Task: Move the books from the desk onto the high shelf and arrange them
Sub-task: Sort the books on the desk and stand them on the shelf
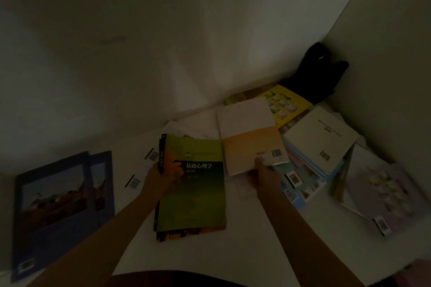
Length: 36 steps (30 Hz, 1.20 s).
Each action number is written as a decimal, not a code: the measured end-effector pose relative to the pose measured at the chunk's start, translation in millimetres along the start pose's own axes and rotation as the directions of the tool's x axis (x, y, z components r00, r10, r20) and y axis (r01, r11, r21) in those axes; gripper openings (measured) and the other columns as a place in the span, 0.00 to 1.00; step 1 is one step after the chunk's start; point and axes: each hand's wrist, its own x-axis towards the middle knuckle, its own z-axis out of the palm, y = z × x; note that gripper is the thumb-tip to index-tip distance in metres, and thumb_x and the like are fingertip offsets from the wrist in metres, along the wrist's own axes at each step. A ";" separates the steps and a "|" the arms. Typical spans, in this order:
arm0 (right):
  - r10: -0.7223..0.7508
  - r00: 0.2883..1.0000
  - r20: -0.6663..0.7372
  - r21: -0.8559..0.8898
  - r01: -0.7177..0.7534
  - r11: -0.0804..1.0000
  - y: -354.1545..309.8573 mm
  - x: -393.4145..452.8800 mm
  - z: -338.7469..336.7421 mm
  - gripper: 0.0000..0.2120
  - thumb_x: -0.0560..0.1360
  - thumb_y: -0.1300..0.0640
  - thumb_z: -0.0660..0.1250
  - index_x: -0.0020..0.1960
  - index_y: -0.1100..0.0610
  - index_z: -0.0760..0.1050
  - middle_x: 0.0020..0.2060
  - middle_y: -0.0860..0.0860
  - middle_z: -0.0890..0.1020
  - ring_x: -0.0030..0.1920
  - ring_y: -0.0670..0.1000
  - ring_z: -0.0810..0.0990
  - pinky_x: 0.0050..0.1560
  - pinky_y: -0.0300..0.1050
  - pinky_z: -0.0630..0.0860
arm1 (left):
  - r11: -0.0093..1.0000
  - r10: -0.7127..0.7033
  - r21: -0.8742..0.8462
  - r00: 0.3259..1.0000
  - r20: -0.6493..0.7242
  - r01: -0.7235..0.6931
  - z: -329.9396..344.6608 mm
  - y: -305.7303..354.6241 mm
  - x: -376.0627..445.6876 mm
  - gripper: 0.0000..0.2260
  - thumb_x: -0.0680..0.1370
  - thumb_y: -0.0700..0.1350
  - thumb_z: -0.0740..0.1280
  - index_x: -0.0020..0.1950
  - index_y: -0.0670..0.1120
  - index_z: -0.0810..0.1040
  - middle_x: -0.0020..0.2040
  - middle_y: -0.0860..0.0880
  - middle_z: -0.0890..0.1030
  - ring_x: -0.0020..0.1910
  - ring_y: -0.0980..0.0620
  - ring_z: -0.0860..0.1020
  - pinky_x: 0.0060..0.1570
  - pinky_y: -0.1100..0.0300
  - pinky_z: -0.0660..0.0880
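Note:
The scene is dim. My left hand (163,173) grips the spine edge of a small stack topped by a green book (198,189) with Chinese lettering, thumb on its cover. My right hand (261,171) pinches the near edge of a white-and-orange book (251,137) lying back cover up, beside its barcode. Both rest on a white surface (233,254). To the right lie a cream book (319,135) on a pile of blue and pastel books, a yellow book (291,102) behind, and a pale lilac book (382,193).
Two dark blue books (58,200) with a landscape picture lie at the left. A black object (314,72) sits in the far right corner where the two white walls meet. Loose white sheets with barcodes (140,170) lie left of the green book.

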 end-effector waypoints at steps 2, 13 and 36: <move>-0.057 0.998 -0.042 0.000 0.057 0.998 -0.5 -2.6 3.7 0.20 0.77 0.57 0.66 0.67 0.64 0.69 0.58 0.62 0.77 0.46 0.59 0.77 0.49 0.52 0.77 | 0.998 0.020 0.053 1.000 -0.011 -0.019 -2.3 -4.1 -0.6 0.23 0.75 0.31 0.65 0.69 0.39 0.66 0.63 0.39 0.74 0.45 0.50 0.77 0.34 0.67 0.79; -0.583 0.805 0.111 -0.279 0.588 0.759 19.9 -32.1 -15.5 0.07 0.80 0.57 0.60 0.49 0.61 0.72 0.35 0.53 0.72 0.34 0.49 0.69 0.38 0.47 0.63 | 0.915 0.071 0.399 0.997 -0.011 -0.061 -29.7 24.1 -8.5 0.19 0.72 0.42 0.72 0.59 0.39 0.71 0.48 0.46 0.78 0.42 0.49 0.79 0.45 0.53 0.79; -0.705 0.676 0.214 -0.613 0.655 0.441 -6.2 -34.7 -62.0 0.11 0.79 0.63 0.60 0.54 0.64 0.79 0.49 0.61 0.81 0.48 0.58 0.79 0.47 0.43 0.70 | 0.349 0.437 0.844 0.867 0.238 -0.407 31.6 25.2 6.8 0.33 0.71 0.58 0.70 0.71 0.44 0.66 0.76 0.41 0.52 0.75 0.43 0.50 0.71 0.51 0.48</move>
